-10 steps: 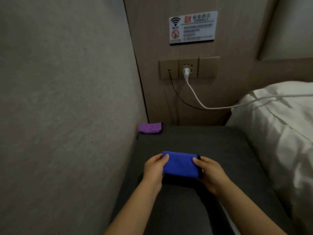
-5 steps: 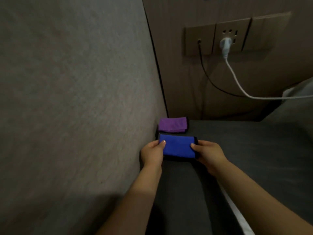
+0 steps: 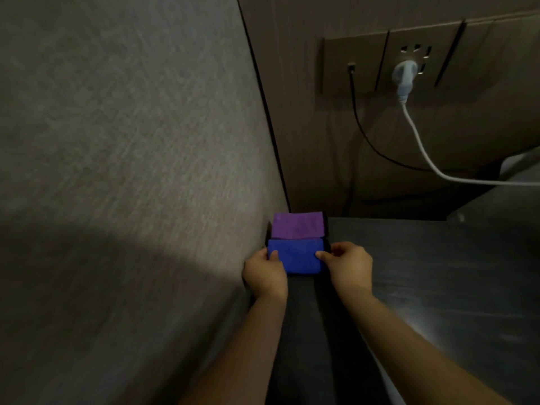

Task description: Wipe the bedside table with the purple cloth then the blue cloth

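Note:
A folded blue cloth lies on the dark grey bedside table, close to the left wall. My left hand grips its left edge and my right hand grips its right edge. Directly behind it, touching its far edge, a folded purple cloth rests in the table's back left corner against the wall.
A textured beige wall runs along the left side. On the wooden back panel is a socket plate with a white plug and cable and a thin black cable, both leading off to the right.
Both hands have carried the blue cloth away from me toward the back left corner, until it sits against the purple cloth. The camera has leaned forward and down.

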Demonstrator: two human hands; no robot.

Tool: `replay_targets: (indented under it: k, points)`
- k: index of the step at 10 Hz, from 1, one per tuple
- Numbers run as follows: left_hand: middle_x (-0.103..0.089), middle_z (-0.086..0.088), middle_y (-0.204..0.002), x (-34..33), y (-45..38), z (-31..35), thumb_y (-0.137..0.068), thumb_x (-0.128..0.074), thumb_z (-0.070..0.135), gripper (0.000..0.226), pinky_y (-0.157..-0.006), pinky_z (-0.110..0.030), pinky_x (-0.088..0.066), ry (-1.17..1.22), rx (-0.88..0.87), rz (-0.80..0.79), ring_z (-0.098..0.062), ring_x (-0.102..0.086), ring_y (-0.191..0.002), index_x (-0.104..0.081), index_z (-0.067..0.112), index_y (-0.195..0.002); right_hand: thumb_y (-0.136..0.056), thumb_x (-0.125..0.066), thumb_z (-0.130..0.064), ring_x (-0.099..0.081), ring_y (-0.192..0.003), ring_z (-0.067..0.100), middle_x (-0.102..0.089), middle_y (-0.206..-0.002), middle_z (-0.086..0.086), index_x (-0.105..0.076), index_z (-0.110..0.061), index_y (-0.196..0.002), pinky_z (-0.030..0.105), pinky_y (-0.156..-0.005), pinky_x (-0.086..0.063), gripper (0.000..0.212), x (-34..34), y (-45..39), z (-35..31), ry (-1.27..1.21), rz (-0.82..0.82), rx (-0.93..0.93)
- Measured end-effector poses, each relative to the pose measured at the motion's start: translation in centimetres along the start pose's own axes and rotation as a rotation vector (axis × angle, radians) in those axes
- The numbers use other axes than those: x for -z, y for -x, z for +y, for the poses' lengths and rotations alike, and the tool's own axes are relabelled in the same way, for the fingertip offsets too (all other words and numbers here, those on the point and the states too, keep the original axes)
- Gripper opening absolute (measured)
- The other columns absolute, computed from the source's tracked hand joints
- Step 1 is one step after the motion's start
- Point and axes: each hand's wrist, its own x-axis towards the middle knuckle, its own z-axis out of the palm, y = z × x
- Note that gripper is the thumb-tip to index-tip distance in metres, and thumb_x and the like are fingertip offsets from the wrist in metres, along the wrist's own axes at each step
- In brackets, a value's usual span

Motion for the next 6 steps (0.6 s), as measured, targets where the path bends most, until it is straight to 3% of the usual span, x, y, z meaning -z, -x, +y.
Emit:
replay_targets:
  k: [1,2,4,6]
  points:
    - [-0.07,-0.012,-0.1,0.0,0.0,0.1,-0.092,-0.059,0.016,0.023,-0.075,-0.028,-0.043,-0.058,-0.05,0.059,-0.02,-0.063,-0.091,-0.068,0.001,-0.106,-0.081,-0.069,-0.024,-0.063,-0.097,0.017,-0.066,-0.113,0.008,-0.06,-0.011,-0.118,0.022,-0.069,-0.044,0.04,-0.1,-0.1,0.0,0.049,0.004,0.006]
    - [-0.07,-0.015,-0.103,-0.1,-0.2,0.1,-0.092,-0.059,0.018,0.023,-0.075,-0.028,-0.044,-0.181,-0.131,0.072,-0.026,-0.065,-0.096,-0.068,0.002,-0.107,-0.082,-0.069,-0.025,-0.062,-0.093,0.015,-0.067,-0.11,0.008,-0.06,-0.011,-0.116,0.021,-0.067,-0.042,0.038,-0.1,-0.1,0.0,0.119,-0.005,0.033]
    - [-0.059,-0.012,-0.121,0.7,-1.1,0.9,-0.101,-0.038,0.017,0.024,-0.087,-0.031,-0.048,-0.848,-0.502,-0.093,-0.024,-0.061,-0.108,-0.052,0.008,-0.118,-0.081,-0.069,-0.029,-0.063,-0.095,0.02,-0.066,-0.109,0.009,-0.06,-0.012,-0.114,0.025,-0.066,-0.044,0.039,-0.1,0.0,-0.1,0.199,0.01,0.032]
    - [-0.048,-0.009,-0.127,1.6,-0.7,1.7,-0.094,-0.049,0.012,0.035,-0.094,-0.03,-0.047,-0.882,-0.616,-0.145,-0.021,-0.053,-0.113,-0.038,0.013,-0.127,-0.079,-0.072,-0.027,-0.058,-0.083,0.015,-0.065,-0.097,0.005,-0.063,-0.012,-0.104,0.024,-0.064,-0.041,0.031,1.9,0.3,0.3,0.088,-0.039,-0.026]
